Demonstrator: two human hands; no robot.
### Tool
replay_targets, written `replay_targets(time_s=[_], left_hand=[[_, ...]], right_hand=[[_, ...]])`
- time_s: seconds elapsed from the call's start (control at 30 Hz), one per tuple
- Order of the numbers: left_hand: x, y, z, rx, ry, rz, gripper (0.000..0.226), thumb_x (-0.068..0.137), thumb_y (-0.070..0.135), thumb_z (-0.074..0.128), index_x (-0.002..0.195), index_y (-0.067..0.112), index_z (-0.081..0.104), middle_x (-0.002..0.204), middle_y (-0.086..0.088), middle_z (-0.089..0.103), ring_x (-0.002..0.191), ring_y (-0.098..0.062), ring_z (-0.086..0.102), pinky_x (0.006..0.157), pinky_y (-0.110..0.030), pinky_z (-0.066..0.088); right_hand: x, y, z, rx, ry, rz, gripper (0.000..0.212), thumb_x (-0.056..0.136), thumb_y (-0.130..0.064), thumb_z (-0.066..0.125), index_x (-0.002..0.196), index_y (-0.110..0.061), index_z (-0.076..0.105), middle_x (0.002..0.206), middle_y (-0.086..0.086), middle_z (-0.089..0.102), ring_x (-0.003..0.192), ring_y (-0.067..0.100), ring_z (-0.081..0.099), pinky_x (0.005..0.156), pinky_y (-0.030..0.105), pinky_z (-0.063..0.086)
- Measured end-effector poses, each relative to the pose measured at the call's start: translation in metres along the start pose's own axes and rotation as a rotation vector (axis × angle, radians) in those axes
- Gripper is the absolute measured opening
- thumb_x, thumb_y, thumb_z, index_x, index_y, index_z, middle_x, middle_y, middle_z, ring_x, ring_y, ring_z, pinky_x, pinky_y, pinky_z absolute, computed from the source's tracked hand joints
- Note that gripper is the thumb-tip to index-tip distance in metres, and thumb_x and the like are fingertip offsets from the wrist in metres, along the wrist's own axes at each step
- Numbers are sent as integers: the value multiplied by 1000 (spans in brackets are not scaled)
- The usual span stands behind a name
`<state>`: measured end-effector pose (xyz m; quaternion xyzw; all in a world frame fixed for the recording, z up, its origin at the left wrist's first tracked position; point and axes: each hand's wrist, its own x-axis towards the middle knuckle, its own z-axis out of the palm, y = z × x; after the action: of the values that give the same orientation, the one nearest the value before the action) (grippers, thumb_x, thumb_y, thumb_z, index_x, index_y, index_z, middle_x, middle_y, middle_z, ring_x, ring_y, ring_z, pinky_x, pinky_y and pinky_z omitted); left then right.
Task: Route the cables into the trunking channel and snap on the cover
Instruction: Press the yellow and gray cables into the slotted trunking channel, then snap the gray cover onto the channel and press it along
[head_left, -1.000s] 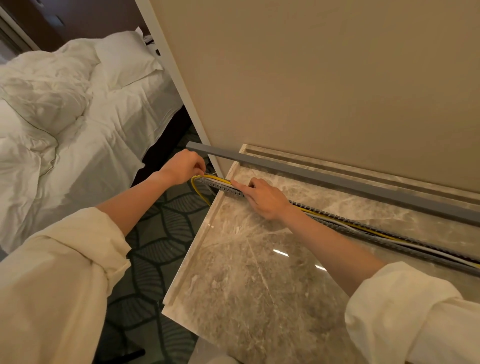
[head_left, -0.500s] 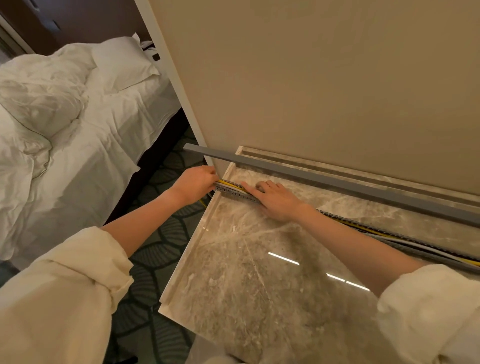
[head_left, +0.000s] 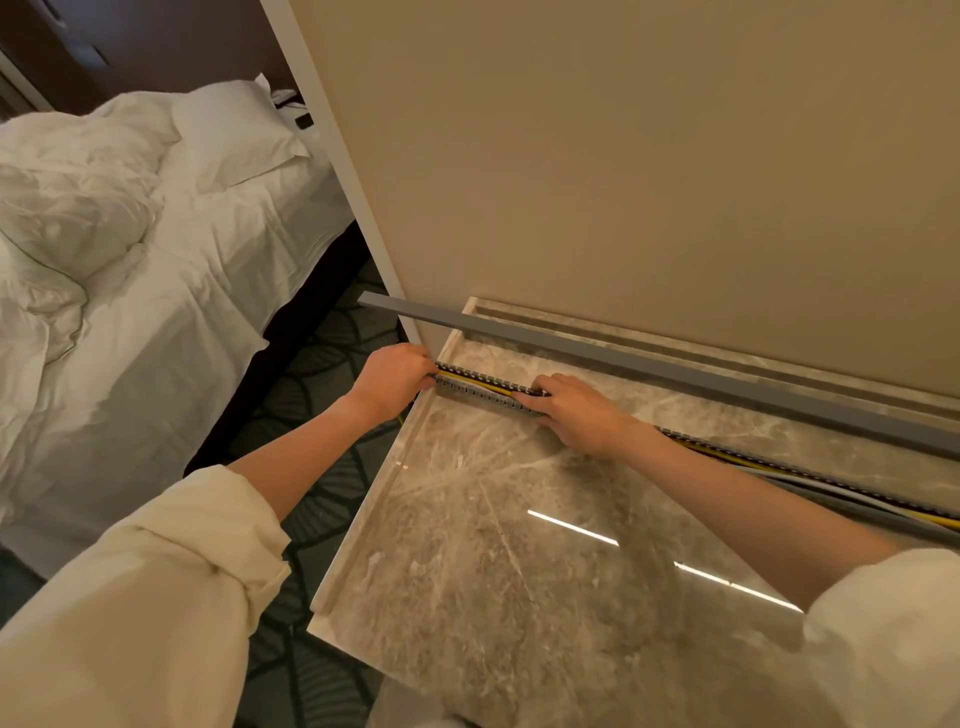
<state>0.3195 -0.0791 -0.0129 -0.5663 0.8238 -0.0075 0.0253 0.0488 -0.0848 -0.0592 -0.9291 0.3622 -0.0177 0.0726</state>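
Cables (head_left: 488, 385) mostly seated in trunking channel (head_left: 483, 397); left hand (head_left: 392, 375) clamps its counter-edge end, right hand (head_left: 576, 410) presses flat; cover (head_left: 649, 366) unfitted.

bed (head_left: 156, 270): white, rumpled | pillow (head_left: 234, 137) | marble counter (head_left: 519, 571) | beige wall (head_left: 649, 156) | patterned carpet (head_left: 322, 353)

Warm, fairly dim indoor light tints everything yellowish. The polished marble worktop (head_left: 519, 597) carries thin bright streaks of glare near its right side, mirrored from a light overhead. The forearms cast soft shadows on the stone. The bed (head_left: 156, 260) is brightest, nearly washed out. Straight lines bow towards the frame edges; the near sleeves look soft and slightly blurred.
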Motion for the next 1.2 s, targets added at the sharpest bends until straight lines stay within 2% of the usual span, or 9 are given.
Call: replay_targets(time_s=[0.23,0.43,0.5,0.6,0.7,0.83,0.9,1.03,1.2], left_hand=[[23,25,-5,-16,6,34,26,96,27,48,107,16,69,102,-4,68,93,-21,62,76,-35,54],[43,29,-4,-33,16,32,24,95,23,50,105,15,70,103,-5,67,93,-23,63,76,-37,55],[49,26,-7,-118,20,36,23,92,29,55,99,16,73,96,-2,70,85,-20,65,68,-31,53],[59,21,-13,-249,41,-37,28,87,39,61,86,15,76,82,-1,74,67,-16,65,60,-28,53],[67,16,-15,-278,100,-92,22,89,29,59,92,12,73,91,-5,73,77,-20,66,71,-35,56],[72,17,-11,-307,124,-87,20,91,18,56,102,10,69,100,-8,69,89,-22,65,78,-35,54],[73,21,-7,-318,111,-78,23,90,16,56,109,9,67,106,-10,66,96,-24,63,84,-36,53],[72,25,-7,-258,157,0,48,88,17,61,133,5,48,134,-15,52,124,-29,49,106,-41,41],[80,35,-22,-144,157,118,56,89,26,62,139,10,41,143,-11,46,131,-27,43,115,-43,30]], right_hand=[[-23,30,-12,-62,-28,38,49,96,-28,49,143,-26,37,125,4,56,105,26,54,87,38,49],[-18,53,-40,-5,-44,28,58,91,-41,56,141,-25,31,127,6,59,107,28,60,80,38,51],[-12,63,-49,23,10,61,53,91,-49,51,135,-21,38,122,8,61,103,28,61,77,38,52],[-3,81,-57,36,55,180,45,95,-41,49,132,-17,43,119,11,61,102,29,60,77,39,53],[-1,96,-58,48,-66,258,51,92,-34,56,138,-17,40,124,11,59,108,29,58,85,41,52],[-2,95,-42,72,-146,274,49,90,-30,59,135,-15,44,125,11,58,110,28,56,90,40,49],[-2,90,-35,138,-125,301,44,91,-26,59,132,-12,48,125,12,56,111,29,55,93,42,48],[-2,83,-37,213,5,321,31,95,-20,53,125,-12,53,112,13,58,101,32,57,82,41,49],[-4,72,-63,214,108,287,37,97,-23,48,131,-10,47,108,13,55,95,31,55,79,42,49]])
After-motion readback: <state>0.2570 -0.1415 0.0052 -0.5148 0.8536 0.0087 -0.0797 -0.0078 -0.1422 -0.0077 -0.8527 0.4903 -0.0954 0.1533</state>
